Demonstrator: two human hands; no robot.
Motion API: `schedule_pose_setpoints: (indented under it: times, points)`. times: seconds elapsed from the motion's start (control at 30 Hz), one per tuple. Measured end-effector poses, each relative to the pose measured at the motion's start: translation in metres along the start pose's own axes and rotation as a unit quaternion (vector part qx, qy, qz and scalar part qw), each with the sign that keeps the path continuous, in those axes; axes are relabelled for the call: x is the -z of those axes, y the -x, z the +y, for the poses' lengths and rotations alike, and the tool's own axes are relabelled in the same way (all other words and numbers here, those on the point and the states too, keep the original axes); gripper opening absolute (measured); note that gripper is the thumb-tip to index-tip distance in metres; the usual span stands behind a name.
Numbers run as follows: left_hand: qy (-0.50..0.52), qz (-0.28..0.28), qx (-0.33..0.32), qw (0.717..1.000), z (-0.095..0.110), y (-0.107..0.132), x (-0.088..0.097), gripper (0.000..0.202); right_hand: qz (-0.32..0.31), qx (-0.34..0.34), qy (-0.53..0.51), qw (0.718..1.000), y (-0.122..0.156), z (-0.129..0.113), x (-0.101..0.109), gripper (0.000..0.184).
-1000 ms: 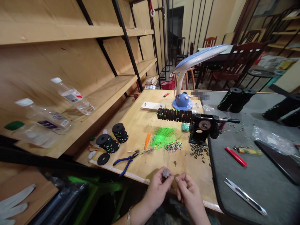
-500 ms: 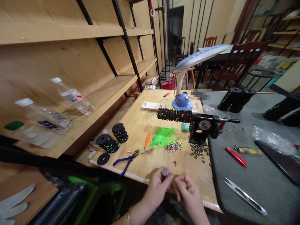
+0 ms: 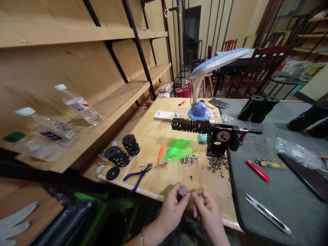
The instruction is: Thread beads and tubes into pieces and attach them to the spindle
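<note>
My left hand [image 3: 174, 206] is closed on a small grey, spiky clump [image 3: 182, 191], which shows between the thumb and fingers. Close beside it, my right hand [image 3: 205, 208] is closed in a pinch; whatever lies between its fingertips is too small to make out. Both hands hover over the table's front edge. Just beyond them lies a tiny dark metal piece [image 3: 191, 178]. Farther back are a pile of multicoloured beads [image 3: 189, 160], bright green strands [image 3: 178, 150] and a heap of small brass-coloured pieces [image 3: 217, 164].
Blue-handled pliers [image 3: 137, 179] and black foam spools [image 3: 116, 155] lie left. A black winding device [image 3: 219, 140] carries a row of wound discs, with a blue lamp [image 3: 199, 110] behind. Right, on the grey mat [image 3: 252, 201], are thread snips [image 3: 268, 213] and a red tube [image 3: 257, 171].
My left hand has shifted very slightly to the right with the grey clump, which has turned a little. The right hand has hardly moved and stays pinched.
</note>
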State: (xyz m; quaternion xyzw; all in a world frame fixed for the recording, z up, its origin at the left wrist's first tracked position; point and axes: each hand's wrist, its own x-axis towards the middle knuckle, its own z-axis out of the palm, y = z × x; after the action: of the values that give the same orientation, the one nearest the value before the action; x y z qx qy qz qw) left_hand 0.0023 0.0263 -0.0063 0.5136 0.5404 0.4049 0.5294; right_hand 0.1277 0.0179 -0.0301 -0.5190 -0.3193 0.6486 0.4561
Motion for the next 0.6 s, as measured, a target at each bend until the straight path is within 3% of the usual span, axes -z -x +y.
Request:
schedule_pose_setpoints:
  times: [0.23,0.6]
  points:
    - [-0.059,-0.003,-0.025,0.998,-0.002,0.002,-0.001,0.016,-0.018,0.01,-0.002,1.0,-0.002,0.008,0.004,0.053]
    - [-0.079,-0.008,-0.014,0.997,0.0,0.003,-0.002,0.012,0.025,0.007,-0.054,0.998,-0.007,0.016,0.009,0.051]
